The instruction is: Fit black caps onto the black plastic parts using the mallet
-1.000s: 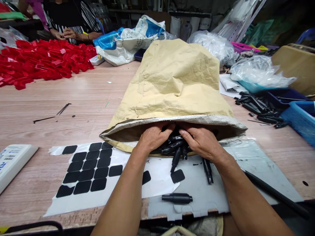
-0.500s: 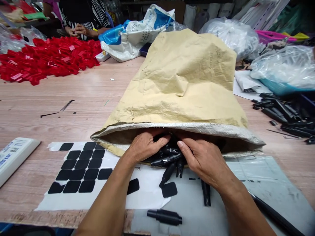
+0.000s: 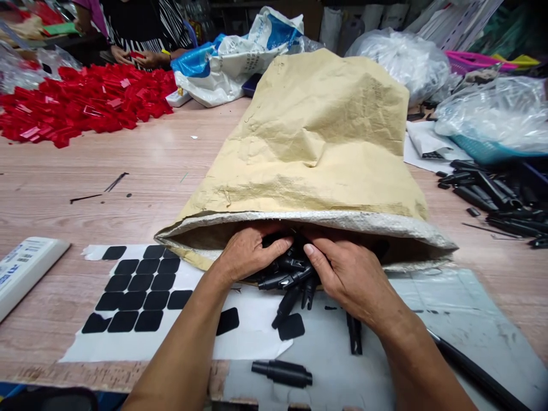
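Note:
A yellow-brown paper sack (image 3: 317, 137) lies with its wide mouth towards me. My left hand (image 3: 246, 251) reaches into the opening, thumb across a heap of black plastic tubes (image 3: 293, 274). From the other side my right hand (image 3: 346, 268) curls round the same heap, its thumb pointing inward. The sack and the tubes hide most of my fingertips. Some tubes spill over the sack's lower lip. One loose black tube (image 3: 281, 373) lies near the table edge, and another (image 3: 354, 334) sticks out below my right hand.
White backing paper with black rounded-square stickers (image 3: 141, 282) lies at left, beside a white box (image 3: 29, 274). Red pieces (image 3: 85, 103) form a heap at the back left, before a co-worker's hands (image 3: 141, 58). More black parts (image 3: 492, 194) lie at right. Plastic bags (image 3: 400, 65) stand behind.
My hands remain in the sack's mouth, almost in the same pose, while the view shifts slightly. A red piece now shows in the co-worker's hands.

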`<move>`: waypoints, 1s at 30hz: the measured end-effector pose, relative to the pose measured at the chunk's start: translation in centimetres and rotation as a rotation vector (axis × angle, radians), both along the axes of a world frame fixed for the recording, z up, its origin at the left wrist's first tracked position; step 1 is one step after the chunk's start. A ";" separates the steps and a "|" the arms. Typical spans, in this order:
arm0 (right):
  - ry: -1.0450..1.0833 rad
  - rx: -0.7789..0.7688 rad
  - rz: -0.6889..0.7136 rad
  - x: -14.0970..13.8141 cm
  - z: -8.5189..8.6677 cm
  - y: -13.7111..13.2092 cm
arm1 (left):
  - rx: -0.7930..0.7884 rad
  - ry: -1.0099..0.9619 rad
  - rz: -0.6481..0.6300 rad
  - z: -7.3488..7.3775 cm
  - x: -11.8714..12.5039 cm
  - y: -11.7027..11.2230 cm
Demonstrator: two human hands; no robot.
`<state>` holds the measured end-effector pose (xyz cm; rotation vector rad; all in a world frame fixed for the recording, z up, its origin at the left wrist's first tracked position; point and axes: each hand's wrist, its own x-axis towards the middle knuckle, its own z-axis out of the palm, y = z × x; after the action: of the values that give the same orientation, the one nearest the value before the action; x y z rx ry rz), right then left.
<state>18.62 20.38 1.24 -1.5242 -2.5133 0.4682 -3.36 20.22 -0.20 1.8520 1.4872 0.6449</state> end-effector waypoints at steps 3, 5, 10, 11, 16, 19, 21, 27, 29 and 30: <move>0.005 0.009 0.012 0.0 0.1 0.0 | 0.022 -0.002 -0.006 -0.2 -0.1 0.0; 0.010 0.002 0.025 0.0 0.1 0.0 | 0.035 0.009 -0.001 -0.2 -0.1 0.1; 0.029 -0.023 0.024 0.1 0.3 0.0 | 0.043 0.067 0.039 -0.1 0.0 0.2; 0.033 -0.032 0.019 0.2 0.4 0.0 | 0.040 0.085 0.048 -0.1 0.0 0.2; 0.155 -0.112 0.002 0.9 0.6 0.3 | 0.078 0.145 0.077 -0.4 0.1 0.2; 0.223 -0.084 0.021 1.4 0.8 0.3 | 0.096 0.123 0.086 -0.4 0.0 0.1; 0.246 -0.008 0.033 1.8 1.1 -0.2 | 0.089 0.097 0.086 -0.2 -0.1 0.1; 0.308 0.176 -0.020 5.8 1.6 -5.0 | 0.162 0.178 0.088 1.6 0.0 -0.5; 0.308 0.278 -0.104 8.2 0.6 -7.2 | 0.239 0.269 0.087 2.9 0.3 -1.5; 0.285 0.349 -0.151 9.6 -0.2 -8.2 | 0.282 0.314 0.089 3.7 0.4 -2.2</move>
<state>28.19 12.16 1.06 -1.3879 -2.1118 0.1933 -2.91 18.00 3.47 2.1912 1.7612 0.6558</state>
